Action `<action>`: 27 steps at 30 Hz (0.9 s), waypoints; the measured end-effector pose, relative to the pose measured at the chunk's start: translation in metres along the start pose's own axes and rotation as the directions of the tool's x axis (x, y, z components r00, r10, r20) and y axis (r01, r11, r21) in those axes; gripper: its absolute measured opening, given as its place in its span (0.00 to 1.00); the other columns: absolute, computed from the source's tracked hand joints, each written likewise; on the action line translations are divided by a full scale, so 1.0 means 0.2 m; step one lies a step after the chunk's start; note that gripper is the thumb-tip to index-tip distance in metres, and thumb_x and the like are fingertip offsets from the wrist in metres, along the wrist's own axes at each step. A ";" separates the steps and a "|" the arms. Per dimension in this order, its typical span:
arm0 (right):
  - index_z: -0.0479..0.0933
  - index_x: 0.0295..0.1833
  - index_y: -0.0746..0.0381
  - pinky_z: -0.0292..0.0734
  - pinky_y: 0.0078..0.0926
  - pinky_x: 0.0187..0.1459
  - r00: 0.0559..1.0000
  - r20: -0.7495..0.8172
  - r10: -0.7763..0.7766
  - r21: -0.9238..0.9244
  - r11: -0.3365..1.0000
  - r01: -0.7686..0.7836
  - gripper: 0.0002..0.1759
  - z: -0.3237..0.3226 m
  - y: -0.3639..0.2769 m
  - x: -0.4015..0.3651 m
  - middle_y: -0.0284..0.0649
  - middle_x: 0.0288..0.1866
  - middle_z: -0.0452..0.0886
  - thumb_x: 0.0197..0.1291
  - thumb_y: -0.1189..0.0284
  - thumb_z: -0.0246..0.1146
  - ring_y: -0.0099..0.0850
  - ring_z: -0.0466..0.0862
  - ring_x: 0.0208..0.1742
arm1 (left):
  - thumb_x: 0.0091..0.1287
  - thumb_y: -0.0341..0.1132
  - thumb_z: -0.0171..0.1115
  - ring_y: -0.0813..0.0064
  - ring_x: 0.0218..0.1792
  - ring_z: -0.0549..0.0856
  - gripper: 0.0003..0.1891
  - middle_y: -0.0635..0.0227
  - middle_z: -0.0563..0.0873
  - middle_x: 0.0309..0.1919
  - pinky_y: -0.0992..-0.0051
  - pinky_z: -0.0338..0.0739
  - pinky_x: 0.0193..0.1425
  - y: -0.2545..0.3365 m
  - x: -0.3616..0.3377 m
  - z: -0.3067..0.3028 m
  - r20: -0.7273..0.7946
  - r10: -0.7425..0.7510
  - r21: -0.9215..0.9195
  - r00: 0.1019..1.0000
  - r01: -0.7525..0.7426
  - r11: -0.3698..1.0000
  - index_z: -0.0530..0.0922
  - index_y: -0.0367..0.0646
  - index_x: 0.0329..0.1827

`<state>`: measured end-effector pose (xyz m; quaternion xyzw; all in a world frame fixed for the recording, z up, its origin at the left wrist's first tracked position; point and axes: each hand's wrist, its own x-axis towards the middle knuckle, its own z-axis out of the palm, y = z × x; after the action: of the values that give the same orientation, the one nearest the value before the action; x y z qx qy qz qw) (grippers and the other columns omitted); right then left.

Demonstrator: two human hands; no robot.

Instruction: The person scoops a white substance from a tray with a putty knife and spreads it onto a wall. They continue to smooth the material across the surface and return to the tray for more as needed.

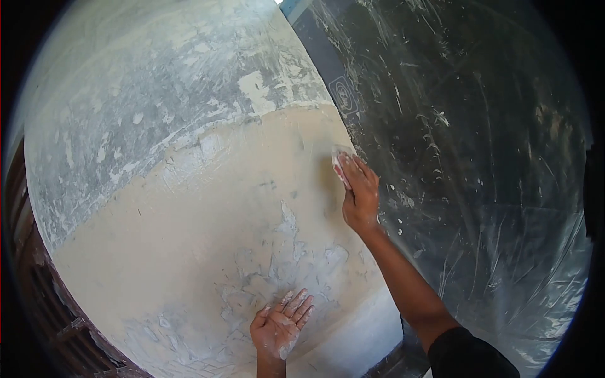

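My right hand [359, 189] is wrapped round a putty scraper [340, 166], a flat pale blade smeared with white and showing a reddish patch. The scraper is at the right edge of a curved wall surface [157, 233], on a cream layer of putty. Most of the tool is hidden by my fingers. Lower down, my left hand [282, 326] is palm up with its fingers stretched out. White putty is smeared over its palm and fingertips, and it grips no tool. Rough grey-white putty patches [287, 252] lie just above it.
Above the cream band, the wall is mottled grey and white [157, 94]. Dark plastic sheeting [479, 157], splashed with white, covers the right side. A printed mark [343, 96] shows beside the wall's edge. Brown slatted framework [63, 321] runs along the lower left.
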<state>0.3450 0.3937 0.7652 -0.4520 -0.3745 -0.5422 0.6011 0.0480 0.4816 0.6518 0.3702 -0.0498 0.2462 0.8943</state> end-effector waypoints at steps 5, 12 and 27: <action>0.78 0.67 0.61 0.61 0.49 0.74 0.987 0.154 -0.043 -0.036 0.998 0.049 0.33 0.15 0.26 0.07 0.43 0.69 0.80 0.52 0.86 0.59 0.48 0.73 0.73 | 0.71 0.45 0.47 0.38 0.81 0.56 0.33 0.36 0.60 0.78 0.45 0.50 0.83 -0.05 0.01 0.02 0.011 -0.022 -0.050 1.000 0.022 0.999 0.69 0.25 0.70; 0.82 0.62 0.58 0.62 0.47 0.73 0.846 0.523 0.104 0.048 0.987 -0.151 0.29 -0.42 -0.21 -1.25 0.41 0.66 0.83 0.53 0.87 0.61 0.43 0.76 0.73 | 0.71 0.45 0.43 0.36 0.82 0.51 0.35 0.34 0.54 0.80 0.46 0.45 0.84 -0.04 0.04 -0.06 0.115 -0.102 -0.340 0.988 0.136 0.931 0.64 0.24 0.73; 0.80 0.65 0.62 0.58 0.46 0.74 0.949 0.252 0.187 -0.020 0.982 -0.188 0.32 0.01 -0.24 -0.80 0.46 0.68 0.81 0.50 0.87 0.60 0.47 0.72 0.76 | 0.71 0.46 0.42 0.35 0.81 0.50 0.36 0.34 0.54 0.80 0.44 0.46 0.84 -0.03 0.03 -0.07 0.125 -0.079 -0.440 0.989 0.126 0.889 0.63 0.24 0.74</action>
<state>0.2767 0.4449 0.6211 -0.5498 -0.4046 -0.4198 0.5982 0.0538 0.4902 0.6398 0.1694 -0.1316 0.1610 0.9634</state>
